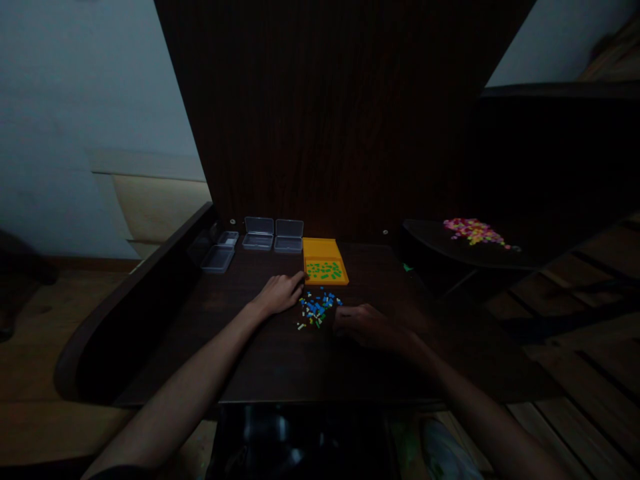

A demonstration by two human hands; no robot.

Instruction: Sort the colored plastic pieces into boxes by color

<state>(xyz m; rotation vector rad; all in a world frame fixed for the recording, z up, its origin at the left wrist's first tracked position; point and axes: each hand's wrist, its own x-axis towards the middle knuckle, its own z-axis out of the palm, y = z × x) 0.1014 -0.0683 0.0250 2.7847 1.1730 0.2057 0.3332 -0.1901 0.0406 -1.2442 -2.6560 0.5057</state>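
Observation:
A yellow box (324, 248) lies with its lid folded back, and many small green pieces (325, 271) are spread in its near half. At the box's near left corner, the fingers of my left hand (281, 294) are bent together and closed on the edge. Just in front of the box is a loose pile of small blue, green and pale pieces (318, 307) on the dark wooden table (280, 367). My right hand (364, 325) is at the pile's right side with its fingers curled closed. Its fingertips are in shadow, so whatever they hold is hidden.
Along the back left stand clear plastic boxes with open lids (259, 234), (289, 236), plus another clear case (218, 259) by the raised side panel (135, 307). On a dark shelf (425, 233) to the right lies a heap of pink and yellow pieces (473, 231).

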